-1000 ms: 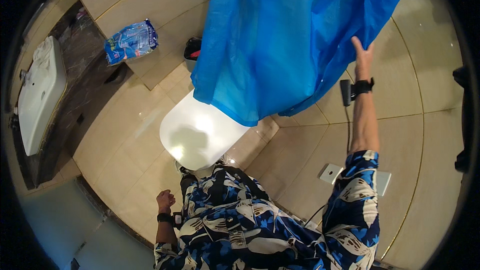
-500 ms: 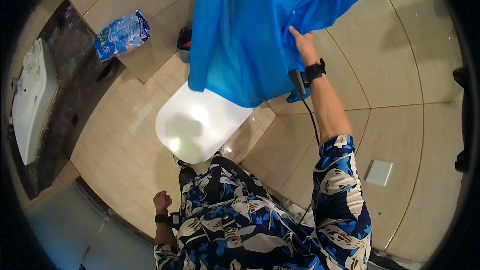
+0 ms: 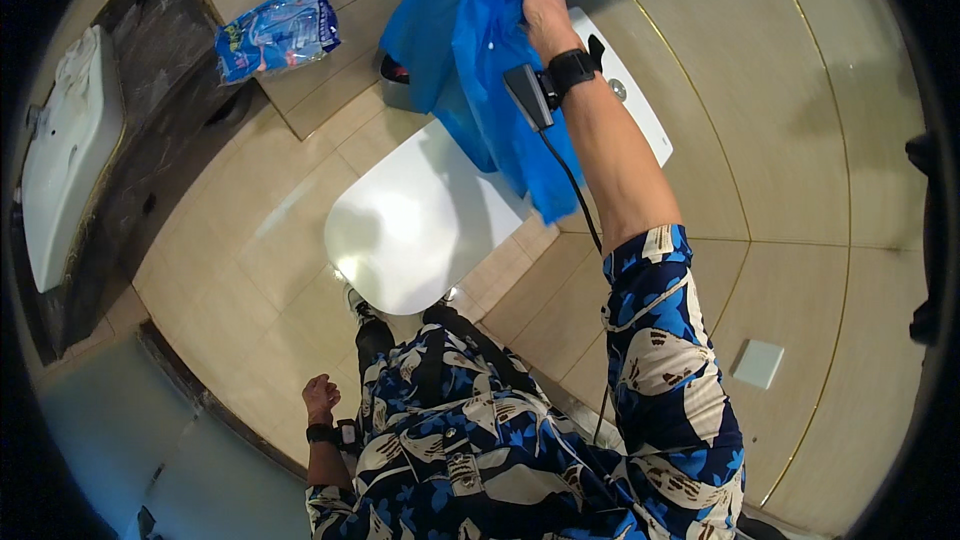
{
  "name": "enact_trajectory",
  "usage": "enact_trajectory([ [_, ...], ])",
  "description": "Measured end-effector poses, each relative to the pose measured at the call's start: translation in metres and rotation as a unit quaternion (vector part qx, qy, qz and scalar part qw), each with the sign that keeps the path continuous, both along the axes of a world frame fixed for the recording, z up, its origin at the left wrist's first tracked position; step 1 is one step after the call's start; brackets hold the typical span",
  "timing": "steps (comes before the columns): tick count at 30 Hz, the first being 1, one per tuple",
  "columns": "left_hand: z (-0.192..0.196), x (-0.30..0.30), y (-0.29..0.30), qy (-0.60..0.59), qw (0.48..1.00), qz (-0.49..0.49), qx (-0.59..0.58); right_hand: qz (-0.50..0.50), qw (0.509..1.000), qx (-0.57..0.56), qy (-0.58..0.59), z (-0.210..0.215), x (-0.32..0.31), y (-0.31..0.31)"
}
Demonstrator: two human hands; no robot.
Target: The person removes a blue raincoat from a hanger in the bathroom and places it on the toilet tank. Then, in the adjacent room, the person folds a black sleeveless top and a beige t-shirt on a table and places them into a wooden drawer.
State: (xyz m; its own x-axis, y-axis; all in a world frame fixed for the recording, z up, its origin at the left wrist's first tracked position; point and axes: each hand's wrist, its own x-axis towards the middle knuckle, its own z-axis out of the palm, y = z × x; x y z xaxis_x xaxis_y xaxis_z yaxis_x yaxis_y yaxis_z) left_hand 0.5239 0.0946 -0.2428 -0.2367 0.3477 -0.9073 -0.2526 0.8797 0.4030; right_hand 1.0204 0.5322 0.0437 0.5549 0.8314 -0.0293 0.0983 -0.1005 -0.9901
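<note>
blue plastic sheet: hanging over toilet tank, above closed white toilet lid | right hand: gripping sheet's upper part | left hand: loose fist at side, holding nothing | blue packet: on ledge beside the sink

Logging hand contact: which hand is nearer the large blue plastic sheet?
Right. The right hand grips the large blue plastic sheet above the white toilet lid; the left hand hangs curled at the person's side, far below it.
</note>
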Motion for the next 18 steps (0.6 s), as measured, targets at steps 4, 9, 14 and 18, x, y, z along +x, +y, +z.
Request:
enact_trajectory([
  [4, 0.001, -0.007, -0.005, 0.002, 1.000, 0.013, -0.001, 0.073, 0.995, 0.054, 0.032, 0.014, -0.031, 0.022],
  [9, -0.004, -0.006, -0.009, -0.003, 1.000, 0.010, -0.002, 0.050, 0.991, 0.118, 0.023, 0.004, -0.052, 0.051],
  [14, 0.002, -0.012, 0.001, -0.017, 0.999, -0.008, 0.026, 0.084, 0.955, 0.173, 0.226, 0.016, -0.066, 0.044],
  [18, -0.013, -0.011, -0.001, 0.002, 1.000, -0.003, 0.011, 0.124, 0.959, 0.169, 0.193, 0.005, -0.025, 0.031],
])
